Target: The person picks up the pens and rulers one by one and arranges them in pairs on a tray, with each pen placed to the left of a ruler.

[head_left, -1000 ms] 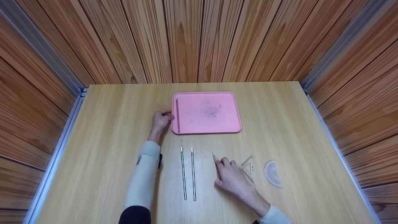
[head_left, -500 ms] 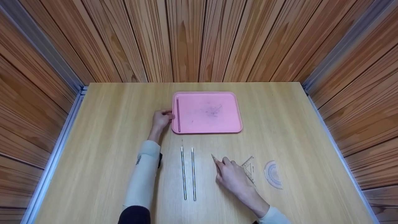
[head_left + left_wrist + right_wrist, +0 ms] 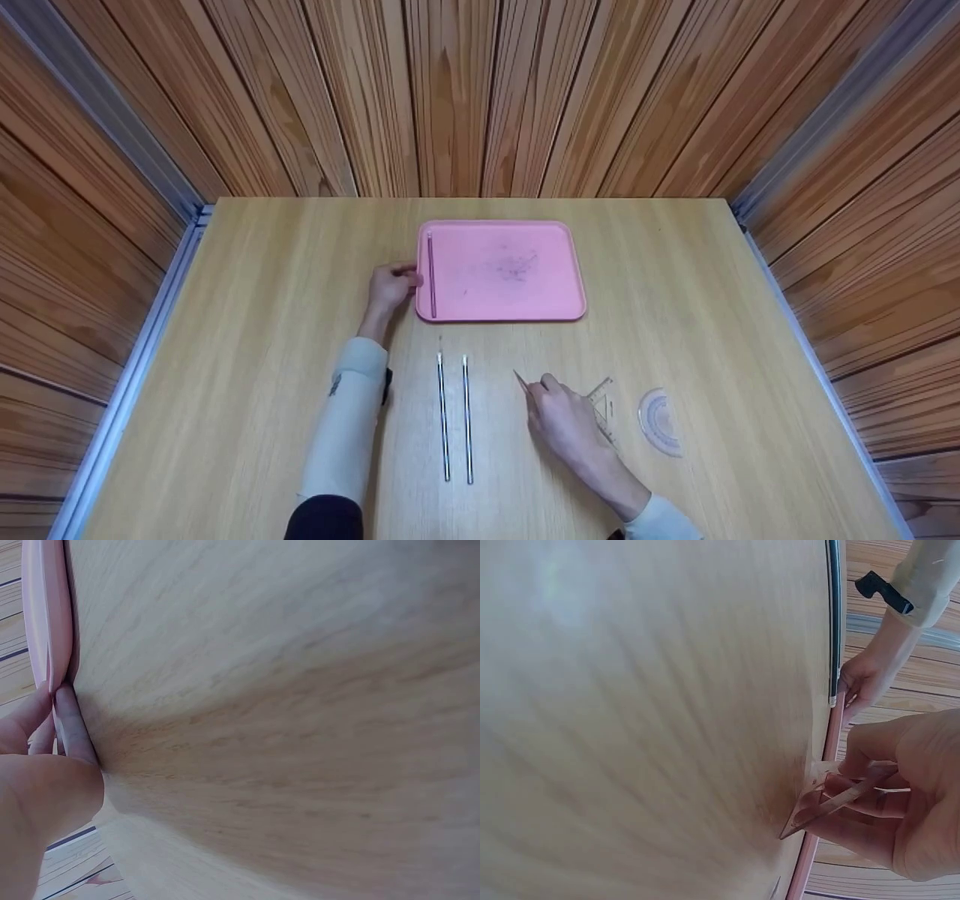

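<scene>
My left hand (image 3: 391, 287) grips the left rim of a pink tray (image 3: 502, 306), thumb at the edge. In the left wrist view a finger (image 3: 73, 724) reaches under that rim. Inside the tray, along its left side, lies a pencil (image 3: 432, 277). My right hand (image 3: 568, 424) pinches a clear plastic set square (image 3: 838, 801), with one pointed corner sticking out to the left; the fingers hide part of it. Just right of that hand, a second clear set square (image 3: 603, 409) lies partly covered on the table.
Two silver-striped pencils (image 3: 444, 420) lie side by side between the arms, lengthwise to the person. A clear protractor (image 3: 660, 424) rests at the right. Dark scribble marks (image 3: 516, 264) show on the tray's floor. Wood-plank walls (image 3: 450, 97) enclose the table.
My right hand has shifted slightly right and its fingers have drawn in on the set square, which has turned a little. The left hand stays at the tray's rim.
</scene>
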Demonstrator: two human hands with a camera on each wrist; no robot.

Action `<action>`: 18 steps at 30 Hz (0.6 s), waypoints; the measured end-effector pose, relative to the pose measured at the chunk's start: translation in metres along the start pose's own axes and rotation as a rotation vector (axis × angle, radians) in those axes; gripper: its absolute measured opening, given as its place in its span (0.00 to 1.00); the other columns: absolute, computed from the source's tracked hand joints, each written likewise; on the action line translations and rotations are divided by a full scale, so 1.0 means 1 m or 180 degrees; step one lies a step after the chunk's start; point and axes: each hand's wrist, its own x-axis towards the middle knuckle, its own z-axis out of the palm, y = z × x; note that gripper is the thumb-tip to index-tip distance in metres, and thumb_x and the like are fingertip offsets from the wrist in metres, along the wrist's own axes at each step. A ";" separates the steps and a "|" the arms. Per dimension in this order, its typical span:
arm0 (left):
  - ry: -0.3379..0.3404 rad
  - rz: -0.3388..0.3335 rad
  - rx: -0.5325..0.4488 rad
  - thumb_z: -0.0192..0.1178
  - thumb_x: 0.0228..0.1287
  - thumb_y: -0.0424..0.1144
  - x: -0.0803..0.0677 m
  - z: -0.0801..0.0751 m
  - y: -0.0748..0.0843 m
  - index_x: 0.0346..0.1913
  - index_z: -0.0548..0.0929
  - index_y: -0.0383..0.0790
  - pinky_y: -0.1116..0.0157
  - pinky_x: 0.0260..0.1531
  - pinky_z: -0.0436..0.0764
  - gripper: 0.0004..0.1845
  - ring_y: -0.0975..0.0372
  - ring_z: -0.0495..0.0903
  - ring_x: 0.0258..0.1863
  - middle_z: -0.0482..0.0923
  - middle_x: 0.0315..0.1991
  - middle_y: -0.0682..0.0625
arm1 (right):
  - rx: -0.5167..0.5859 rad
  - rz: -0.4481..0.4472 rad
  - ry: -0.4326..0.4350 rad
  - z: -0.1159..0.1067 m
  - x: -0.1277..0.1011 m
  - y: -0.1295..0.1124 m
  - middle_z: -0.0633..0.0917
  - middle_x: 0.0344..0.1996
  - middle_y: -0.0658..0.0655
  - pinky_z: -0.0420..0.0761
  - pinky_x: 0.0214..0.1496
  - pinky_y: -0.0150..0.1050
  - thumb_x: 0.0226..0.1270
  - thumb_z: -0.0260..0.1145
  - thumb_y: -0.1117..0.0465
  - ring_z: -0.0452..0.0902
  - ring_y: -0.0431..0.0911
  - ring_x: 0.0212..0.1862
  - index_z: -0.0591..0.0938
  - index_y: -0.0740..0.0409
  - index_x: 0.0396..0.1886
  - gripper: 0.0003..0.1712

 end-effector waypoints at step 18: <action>0.0025 0.0045 -0.0100 0.60 0.65 0.26 0.006 0.002 -0.004 0.59 0.82 0.36 0.70 0.39 0.81 0.20 0.61 0.80 0.38 0.82 0.44 0.42 | 0.0311 0.0131 0.0108 0.000 0.005 0.008 0.79 0.26 0.51 0.81 0.24 0.36 0.58 0.73 0.69 0.80 0.43 0.24 0.86 0.58 0.35 0.06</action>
